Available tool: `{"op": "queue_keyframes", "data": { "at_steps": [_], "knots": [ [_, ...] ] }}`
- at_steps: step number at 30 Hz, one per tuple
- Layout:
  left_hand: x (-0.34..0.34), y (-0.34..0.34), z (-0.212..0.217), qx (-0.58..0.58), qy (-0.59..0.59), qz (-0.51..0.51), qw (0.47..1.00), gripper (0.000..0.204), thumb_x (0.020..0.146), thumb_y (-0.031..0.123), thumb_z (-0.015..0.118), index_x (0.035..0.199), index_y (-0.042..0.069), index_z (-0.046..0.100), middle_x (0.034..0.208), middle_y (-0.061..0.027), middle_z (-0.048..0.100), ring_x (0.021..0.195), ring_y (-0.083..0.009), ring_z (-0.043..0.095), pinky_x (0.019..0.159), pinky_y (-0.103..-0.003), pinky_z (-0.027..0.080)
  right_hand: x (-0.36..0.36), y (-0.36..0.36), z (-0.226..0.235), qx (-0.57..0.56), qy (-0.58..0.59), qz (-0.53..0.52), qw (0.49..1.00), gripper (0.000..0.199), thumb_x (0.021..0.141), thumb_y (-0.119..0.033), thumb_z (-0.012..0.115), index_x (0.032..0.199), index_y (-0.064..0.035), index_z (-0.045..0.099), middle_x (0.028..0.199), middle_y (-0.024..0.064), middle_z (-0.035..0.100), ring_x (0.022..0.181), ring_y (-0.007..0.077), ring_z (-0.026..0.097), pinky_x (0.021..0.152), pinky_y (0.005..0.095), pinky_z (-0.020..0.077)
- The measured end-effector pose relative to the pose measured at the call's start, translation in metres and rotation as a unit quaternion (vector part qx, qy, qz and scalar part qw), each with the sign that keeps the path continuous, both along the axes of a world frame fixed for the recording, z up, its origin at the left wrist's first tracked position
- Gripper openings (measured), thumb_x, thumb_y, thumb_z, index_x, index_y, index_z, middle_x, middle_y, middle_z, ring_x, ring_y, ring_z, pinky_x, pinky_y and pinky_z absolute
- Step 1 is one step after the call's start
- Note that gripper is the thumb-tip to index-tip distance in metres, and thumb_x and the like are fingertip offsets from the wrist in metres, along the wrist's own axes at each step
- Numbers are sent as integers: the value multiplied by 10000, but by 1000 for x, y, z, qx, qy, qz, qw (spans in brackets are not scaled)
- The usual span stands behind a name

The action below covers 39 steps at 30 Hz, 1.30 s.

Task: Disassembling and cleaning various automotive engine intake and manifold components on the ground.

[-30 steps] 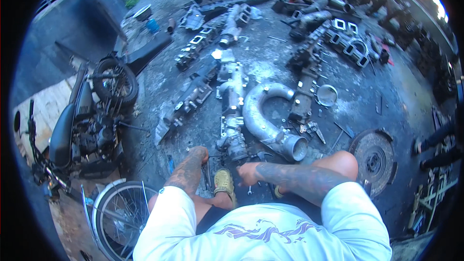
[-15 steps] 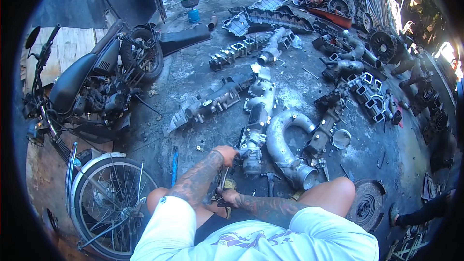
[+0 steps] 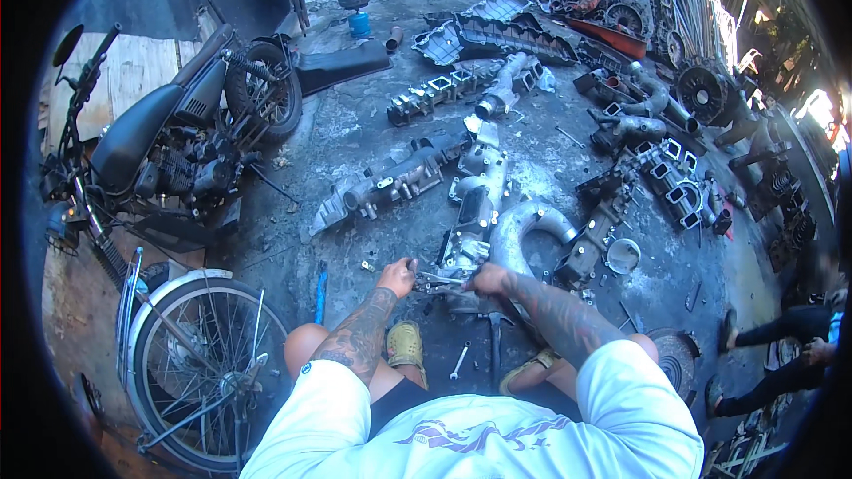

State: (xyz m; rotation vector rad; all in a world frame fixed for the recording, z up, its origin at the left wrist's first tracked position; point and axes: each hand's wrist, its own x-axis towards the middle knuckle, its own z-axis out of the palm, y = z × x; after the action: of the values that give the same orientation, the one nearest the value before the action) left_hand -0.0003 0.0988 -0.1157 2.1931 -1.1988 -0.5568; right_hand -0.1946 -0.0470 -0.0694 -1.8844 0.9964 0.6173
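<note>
My left hand [image 3: 398, 277] is closed, its fingertips pinched beside the near end of a long metal engine part [image 3: 477, 204]; what they pinch is too small to make out. Level with it, my right hand [image 3: 488, 278] is closed around the end of a slim silver hand tool, which looks like a wrench [image 3: 441, 283]. The tool lies across the gap between my hands, over the part's near end. Just beyond my right hand curves a thick silver pipe [image 3: 508, 244]. On the ground between my feet are a small wrench [image 3: 460, 360] and a hammer [image 3: 495, 337].
Manifolds [image 3: 390, 182] and other engine parts [image 3: 679, 179] spread ahead and right. A motorcycle [image 3: 164, 137] and a spoked wheel [image 3: 209, 372] stand left. Near the right edge is another person's arm [image 3: 781, 386]. A blue gas canister with a basin [image 3: 358, 13] stands far back.
My right hand has moved from near my lap forward to the part, right of my left hand. The left hand has shifted slightly left. The small wrench is uncovered. The distant walker has moved right.
</note>
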Motion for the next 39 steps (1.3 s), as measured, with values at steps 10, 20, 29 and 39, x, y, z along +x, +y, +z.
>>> {"op": "queue_keyframes", "data": {
  "at_steps": [10,20,29,39],
  "knots": [
    [-16,-1,46,174,-221,-191,940,347,854,320,483,907,21,651,943,-191,650,954,-356,608,825,-433,486,12,-19,8,-154,-91,60,982,471,792,-447,613,1050,-54,643,1091,189,611,1047,308,570,898,355,430],
    [-15,8,52,249,-318,-317,858,691,811,665,430,864,15,658,868,-163,667,807,-310,657,704,-394,526,-110,29,134,-44,-157,57,985,451,907,-372,516,1234,-62,519,1072,143,622,918,215,600,837,337,465],
    [-39,10,72,284,-299,-224,883,706,826,654,397,909,5,664,863,-180,668,829,-337,652,729,-406,519,-197,22,109,-119,-197,-122,965,503,877,-348,565,1237,-3,489,995,183,641,920,279,608,816,367,470],
    [41,-22,-37,372,248,182,876,723,910,588,231,1211,-3,522,966,-145,648,709,-209,639,503,-331,483,-194,21,73,-163,-90,27,982,485,838,-393,579,1154,-26,555,1075,215,605,1023,345,572,873,388,447]
  ]
}}
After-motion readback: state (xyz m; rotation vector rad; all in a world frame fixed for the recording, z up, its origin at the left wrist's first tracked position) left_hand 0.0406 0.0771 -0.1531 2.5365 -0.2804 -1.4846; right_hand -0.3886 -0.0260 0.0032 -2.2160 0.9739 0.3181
